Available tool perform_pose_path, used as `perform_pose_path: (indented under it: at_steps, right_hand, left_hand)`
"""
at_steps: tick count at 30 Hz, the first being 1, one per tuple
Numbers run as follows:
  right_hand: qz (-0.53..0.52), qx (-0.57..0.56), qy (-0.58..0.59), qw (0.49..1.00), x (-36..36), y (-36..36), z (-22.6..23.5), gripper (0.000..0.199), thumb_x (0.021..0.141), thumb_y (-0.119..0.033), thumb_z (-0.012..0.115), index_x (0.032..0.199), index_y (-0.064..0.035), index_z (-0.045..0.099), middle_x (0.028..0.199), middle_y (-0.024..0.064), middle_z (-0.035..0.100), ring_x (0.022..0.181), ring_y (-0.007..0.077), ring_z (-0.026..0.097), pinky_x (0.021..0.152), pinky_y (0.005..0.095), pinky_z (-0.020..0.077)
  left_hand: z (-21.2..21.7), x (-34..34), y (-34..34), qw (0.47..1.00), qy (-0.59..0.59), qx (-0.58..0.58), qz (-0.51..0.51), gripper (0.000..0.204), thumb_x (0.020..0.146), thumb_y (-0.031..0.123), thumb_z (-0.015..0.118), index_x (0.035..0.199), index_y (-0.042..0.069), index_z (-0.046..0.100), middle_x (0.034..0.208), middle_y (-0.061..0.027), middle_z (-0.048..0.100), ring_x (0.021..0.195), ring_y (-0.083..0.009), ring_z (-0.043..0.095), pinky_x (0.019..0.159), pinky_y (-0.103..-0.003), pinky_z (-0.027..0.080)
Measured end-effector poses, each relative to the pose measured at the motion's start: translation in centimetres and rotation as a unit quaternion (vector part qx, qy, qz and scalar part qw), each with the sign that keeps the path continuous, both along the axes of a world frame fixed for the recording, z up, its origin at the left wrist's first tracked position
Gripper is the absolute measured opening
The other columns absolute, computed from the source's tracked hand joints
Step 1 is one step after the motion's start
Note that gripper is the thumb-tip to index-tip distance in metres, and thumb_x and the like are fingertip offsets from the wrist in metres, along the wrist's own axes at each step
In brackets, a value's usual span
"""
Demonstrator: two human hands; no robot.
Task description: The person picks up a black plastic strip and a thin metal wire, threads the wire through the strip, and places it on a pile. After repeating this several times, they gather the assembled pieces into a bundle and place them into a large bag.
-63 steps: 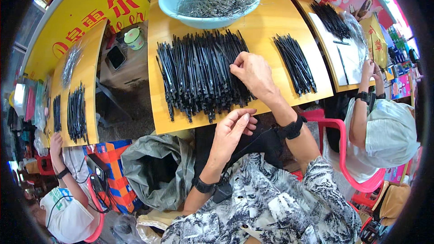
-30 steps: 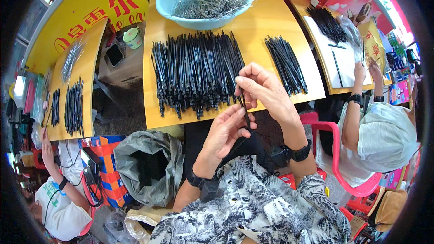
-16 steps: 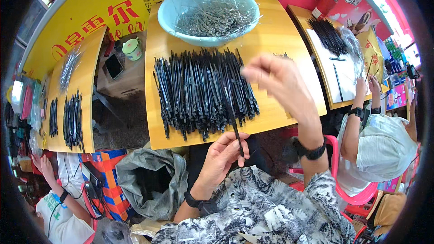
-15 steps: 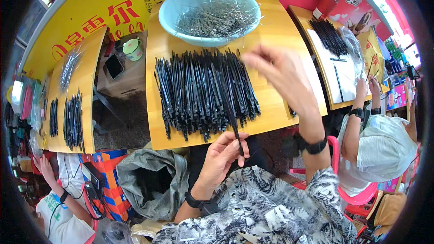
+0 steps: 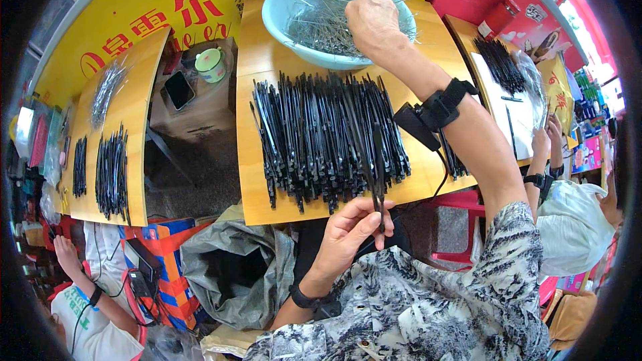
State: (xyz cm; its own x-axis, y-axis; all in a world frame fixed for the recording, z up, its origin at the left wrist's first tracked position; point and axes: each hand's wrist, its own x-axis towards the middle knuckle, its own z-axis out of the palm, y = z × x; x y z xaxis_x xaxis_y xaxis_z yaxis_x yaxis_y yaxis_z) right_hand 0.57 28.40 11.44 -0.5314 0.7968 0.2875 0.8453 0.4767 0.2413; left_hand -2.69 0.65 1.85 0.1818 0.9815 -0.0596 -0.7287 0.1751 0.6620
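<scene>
My left hand [image 5: 348,232] is closed in a pinch on the lower end of a few thin black strips [image 5: 378,177], which point up and away at the near edge of the table. Beside them lies a wide row of many long black strips [image 5: 314,140], packed side by side. My right hand [image 5: 376,21] reaches across to a pale blue bowl [image 5: 275,20]. Its fingers are curled down at a heap of thin silvery wires [image 5: 314,27] inside; the fingertips and anything in them are hidden.
More black strips [image 5: 455,157] lie under my right forearm. A grey sack [image 5: 237,307] stands open below the table at the left. Side tables hold bundles of black strips [image 5: 112,177], a phone [image 5: 179,90] and a green-lidded cup [image 5: 210,65]. A co-worker's hands [image 5: 548,135] work at the right.
My right hand has moved from above the black strips, away and to the left, into the bowl. My left hand keeps its hold on black strips. The whole view has shifted slightly.
</scene>
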Motion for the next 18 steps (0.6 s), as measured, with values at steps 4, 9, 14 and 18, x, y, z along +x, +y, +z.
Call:
perform_pose_path:
  at_steps: [4,9,14,18]
  right_hand:
    - [0.032,0.020,-0.015,0.999,0.2,0.3,0.0,0.010,0.062,-0.001,0.061,0.070,-0.0018,0.067,0.072,0.0164,0.064,0.073,0.0284,0.065,0.064,0.0346,0.0514]
    - [0.023,0.026,-0.043,0.998,1.7,-1.9,2.2,0.008,0.064,-0.001,0.059,0.069,0.0002,0.065,0.071,0.0171,0.063,0.071,0.0298,0.064,0.064,0.0367,0.0509]
    - [0.033,0.052,-0.005,0.998,5.3,-4.0,1.6,0.006,0.069,-0.004,0.055,0.067,-0.0008,0.060,0.068,0.0160,0.061,0.067,0.0326,0.062,0.061,0.0394,0.0492]
    - [0.055,0.088,0.089,0.991,7.1,-4.6,0.5,0.008,0.072,-0.005,0.052,0.067,-0.0014,0.056,0.067,0.0150,0.060,0.064,0.0347,0.060,0.058,0.0416,0.0480]
  left_hand:
    - [0.2,0.4,0.2,1.000,-0.004,0.000,-0.020,0.025,0.092,0.014,0.047,0.112,-0.001,0.051,0.083,-0.0105,0.058,0.069,-0.0126,0.055,0.056,-0.022,0.045]
    - [-0.2,0.9,-0.2,0.999,-0.001,0.008,-0.049,0.026,0.092,0.014,0.047,0.111,-0.002,0.051,0.084,-0.0099,0.058,0.072,-0.0130,0.056,0.056,-0.023,0.046]
    - [-0.7,1.5,-0.8,0.998,0.020,0.014,-0.055,0.027,0.091,0.013,0.047,0.114,-0.003,0.051,0.086,-0.0099,0.058,0.074,-0.0137,0.056,0.057,-0.023,0.047]
    - [-0.6,2.1,-1.2,0.998,0.032,0.004,-0.046,0.029,0.091,0.012,0.048,0.116,-0.002,0.050,0.088,-0.0094,0.058,0.074,-0.0134,0.056,0.059,-0.023,0.047]
